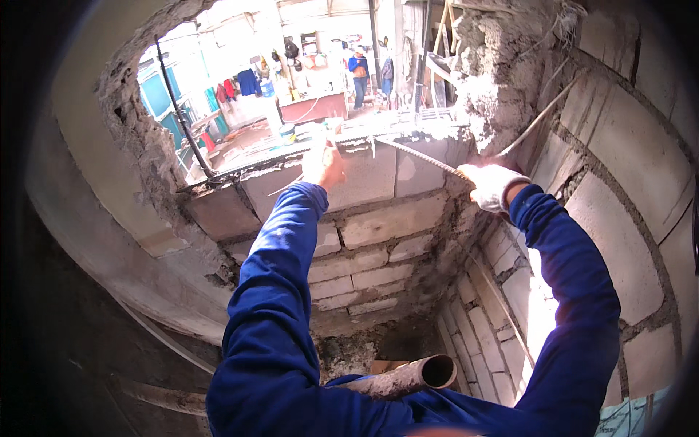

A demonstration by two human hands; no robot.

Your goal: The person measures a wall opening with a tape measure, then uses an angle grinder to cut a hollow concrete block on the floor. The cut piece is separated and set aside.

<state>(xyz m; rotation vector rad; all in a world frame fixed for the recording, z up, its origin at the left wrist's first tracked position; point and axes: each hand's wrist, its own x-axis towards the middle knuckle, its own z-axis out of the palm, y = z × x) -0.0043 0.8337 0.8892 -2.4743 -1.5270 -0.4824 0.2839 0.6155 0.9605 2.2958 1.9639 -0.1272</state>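
My right hand (494,184), in a pale work glove, is closed round a ribbed steel rebar (422,156) by the right corner of the wall opening. From there the bar slants up and left to the top of the block wall (364,178). At the wall's top edge, my left hand (325,163) is closed, its fingers wrapped round something that glare and the hand itself hide. A thin wire or rod (284,186) pokes out to the left beneath that hand. Both arms reach forward in blue sleeves.
Rough broken masonry (138,138) frames the opening. An upright rebar (182,109) stands at its left, and block walls (619,226) rise on the right. Below me lies a large pipe (408,377) with an open end. Beyond the opening stand a bucket (287,132) and another person (358,76).
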